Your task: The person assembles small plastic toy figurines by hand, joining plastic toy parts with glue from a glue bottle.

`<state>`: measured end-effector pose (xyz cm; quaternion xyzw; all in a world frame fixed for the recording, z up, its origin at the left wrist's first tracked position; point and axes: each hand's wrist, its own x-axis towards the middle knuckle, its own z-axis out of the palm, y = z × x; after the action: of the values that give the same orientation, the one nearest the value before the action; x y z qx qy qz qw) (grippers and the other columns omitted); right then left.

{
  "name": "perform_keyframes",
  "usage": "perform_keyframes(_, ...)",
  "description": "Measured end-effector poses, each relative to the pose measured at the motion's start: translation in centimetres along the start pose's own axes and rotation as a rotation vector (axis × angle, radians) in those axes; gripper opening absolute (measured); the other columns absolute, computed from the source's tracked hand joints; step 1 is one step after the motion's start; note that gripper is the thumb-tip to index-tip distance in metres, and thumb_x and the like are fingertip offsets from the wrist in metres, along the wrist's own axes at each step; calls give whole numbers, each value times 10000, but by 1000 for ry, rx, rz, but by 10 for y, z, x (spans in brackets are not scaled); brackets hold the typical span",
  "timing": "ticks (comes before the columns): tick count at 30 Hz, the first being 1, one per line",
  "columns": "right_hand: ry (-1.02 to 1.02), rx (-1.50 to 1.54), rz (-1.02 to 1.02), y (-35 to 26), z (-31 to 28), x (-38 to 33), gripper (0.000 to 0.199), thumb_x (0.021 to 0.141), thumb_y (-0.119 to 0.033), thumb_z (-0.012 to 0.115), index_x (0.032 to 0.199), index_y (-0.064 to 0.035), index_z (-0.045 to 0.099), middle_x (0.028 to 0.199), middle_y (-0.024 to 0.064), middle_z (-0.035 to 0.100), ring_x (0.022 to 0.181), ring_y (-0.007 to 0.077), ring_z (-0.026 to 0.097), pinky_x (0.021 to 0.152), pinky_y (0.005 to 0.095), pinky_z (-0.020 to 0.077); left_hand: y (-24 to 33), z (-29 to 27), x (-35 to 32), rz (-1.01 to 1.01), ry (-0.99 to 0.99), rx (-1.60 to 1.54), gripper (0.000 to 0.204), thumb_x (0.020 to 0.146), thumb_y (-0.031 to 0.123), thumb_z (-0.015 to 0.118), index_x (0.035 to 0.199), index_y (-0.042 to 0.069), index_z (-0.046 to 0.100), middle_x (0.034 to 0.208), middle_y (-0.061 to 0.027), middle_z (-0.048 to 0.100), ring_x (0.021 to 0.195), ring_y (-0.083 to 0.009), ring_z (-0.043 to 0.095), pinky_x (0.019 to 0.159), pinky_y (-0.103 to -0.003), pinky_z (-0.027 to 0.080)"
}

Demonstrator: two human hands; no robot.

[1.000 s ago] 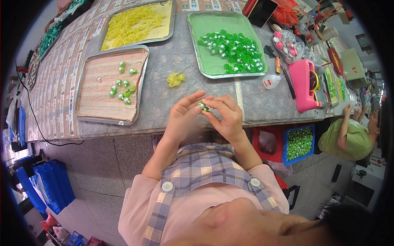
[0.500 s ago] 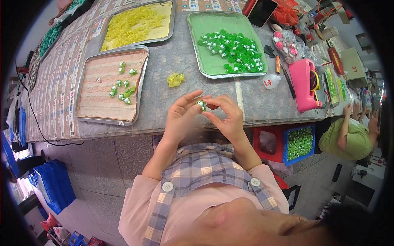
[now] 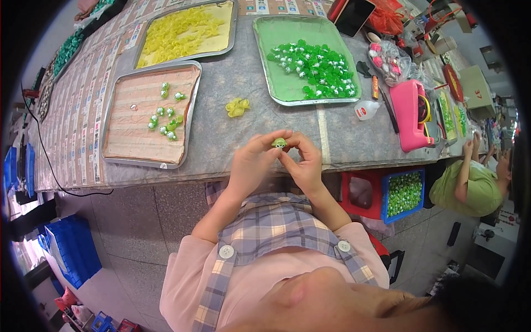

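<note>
At the bottom of the frame the person's chest in a pink top and plaid pinafore fills the view, with both forearms rising toward the middle. Just above centre the left hand (image 3: 251, 163) and the right hand (image 3: 303, 160) meet, fingers curled in and fingertips pinched together on one small green-and-yellow piece (image 3: 279, 143), held in the air over the near edge of the grey table (image 3: 221, 160). Both hands are closed to a fine pinch, thumbs and forefingers on opposite sides of the piece; the other fingers are loosely folded.

The piece looks like moulded plastic: very light, stiff, and probably smooth enough to squirt out of a tight pinch. Being so small, it seems best gripped by its sides between thumb and forefinger pads, with light pressure, leaving its top face free. Whether its two colours are separate parts pressed together cannot be told.

Just beyond the hands, slightly left, a few loose yellow pieces (image 3: 237, 106) lie on the table. Left of centre a metal tray with a striped pink liner (image 3: 133, 138) holds a small cluster of green-and-white finished pieces (image 3: 165, 119). In the upper middle a tray of yellow pieces (image 3: 185, 30) sits beside a green-lined tray (image 3: 276, 83) carrying a heap of green pieces (image 3: 318, 69). At the right edge another person in a green top (image 3: 470, 188) sits at the same table.
</note>
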<state>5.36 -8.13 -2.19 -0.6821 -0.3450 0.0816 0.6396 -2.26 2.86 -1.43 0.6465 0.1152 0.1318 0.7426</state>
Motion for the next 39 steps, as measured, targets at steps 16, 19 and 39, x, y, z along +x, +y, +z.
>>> perform_keyframes(16,-136,-214,-22,-8,3,3,148,672,-64,615,784,-26,526,693,82,541,615,203,536,551,290,424,3,-3,3,264,210,461,214,731,11,561,942,17,593,824,-44,602,682,-98,497,648,-222,410)
perform_keyframes(19,-154,-249,-38,-9,5,3,151,674,-70,616,787,-25,527,692,86,541,618,207,538,550,290,424,3,-5,3,254,223,492,200,724,18,568,921,20,602,794,-46,600,669,-95,500,635,-220,411)
perform_keyframes(39,-307,-642,-266,40,37,93,127,703,-109,587,804,-64,525,733,77,529,724,250,526,616,348,429,1,-147,-5,-30,633,1126,211,719,123,586,920,69,614,865,-95,550,838,-260,484,778,-343,370)
